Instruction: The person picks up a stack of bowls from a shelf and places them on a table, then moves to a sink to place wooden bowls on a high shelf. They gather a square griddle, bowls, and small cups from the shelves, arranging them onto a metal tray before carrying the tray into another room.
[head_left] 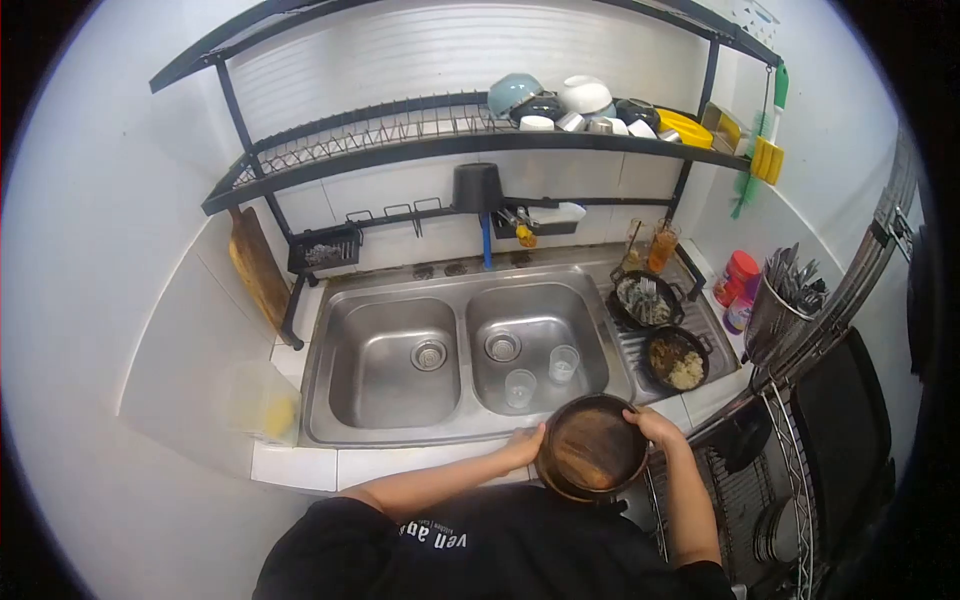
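Note:
In front of my body, at the near edge of the counter, I hold a round brown wooden plate (pixel 598 448) with a dark rim. It looks like a stack of more than one, though the lower part is mostly hidden. My left hand (pixel 524 446) grips its left edge, and my right hand (pixel 654 425) is closed on the upper right edge. Just beyond the plate, two clear cups (pixel 520 388) stand in the right basin (pixel 487 340) of the steel sink. Two dark pans lie to the right: one pan (pixel 647 300) holds a fork and scraps, the other pan (pixel 678 358) has leftover rice.
Above the sink runs a black dish rack (pixel 400 150) carrying bowls and cups. A cutting board (pixel 258 270) leans at the left, near a clear container (pixel 266 405). On the right are glasses (pixel 663 247), a red-lidded jar (pixel 738 275) and a cutlery basket (pixel 775 318).

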`<state>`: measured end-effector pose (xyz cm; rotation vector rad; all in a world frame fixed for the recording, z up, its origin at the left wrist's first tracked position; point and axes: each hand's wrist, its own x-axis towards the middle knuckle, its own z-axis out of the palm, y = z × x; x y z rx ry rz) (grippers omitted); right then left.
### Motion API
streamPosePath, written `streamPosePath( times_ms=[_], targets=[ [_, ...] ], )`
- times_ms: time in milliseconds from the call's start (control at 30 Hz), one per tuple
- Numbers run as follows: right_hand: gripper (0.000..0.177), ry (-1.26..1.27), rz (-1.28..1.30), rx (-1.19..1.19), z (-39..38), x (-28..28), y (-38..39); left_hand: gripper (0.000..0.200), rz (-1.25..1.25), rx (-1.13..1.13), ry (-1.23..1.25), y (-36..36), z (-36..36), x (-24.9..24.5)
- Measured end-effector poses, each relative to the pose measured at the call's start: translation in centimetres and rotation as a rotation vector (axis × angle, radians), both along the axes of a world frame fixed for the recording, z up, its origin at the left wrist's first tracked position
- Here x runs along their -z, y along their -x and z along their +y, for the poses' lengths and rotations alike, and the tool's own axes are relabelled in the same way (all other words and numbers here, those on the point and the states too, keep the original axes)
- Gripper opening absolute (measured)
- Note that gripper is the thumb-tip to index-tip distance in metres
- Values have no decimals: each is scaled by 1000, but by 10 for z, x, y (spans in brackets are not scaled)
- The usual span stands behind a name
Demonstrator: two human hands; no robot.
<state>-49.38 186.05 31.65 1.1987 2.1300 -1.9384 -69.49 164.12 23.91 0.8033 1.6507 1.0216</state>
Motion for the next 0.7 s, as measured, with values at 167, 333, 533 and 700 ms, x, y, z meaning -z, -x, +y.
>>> streamPosePath(
  times_ms=[167,333,533,700],
  targets=[
    [41,-202,-182,-151,-2,-18,8,66,709,334,-204,56,-6,-122],
    [33,-238,-158,-199,17,13,5,42,1060,-365,-1102,156,-36,-429],
    [34,-236,-161,-218,27,34,0,52,2114,-832,-1143,286,-20,-649],
    [38,-297,-349,-301,3,-24,15,59,1940,-1005,-420,304,0,-677]
  ],
)
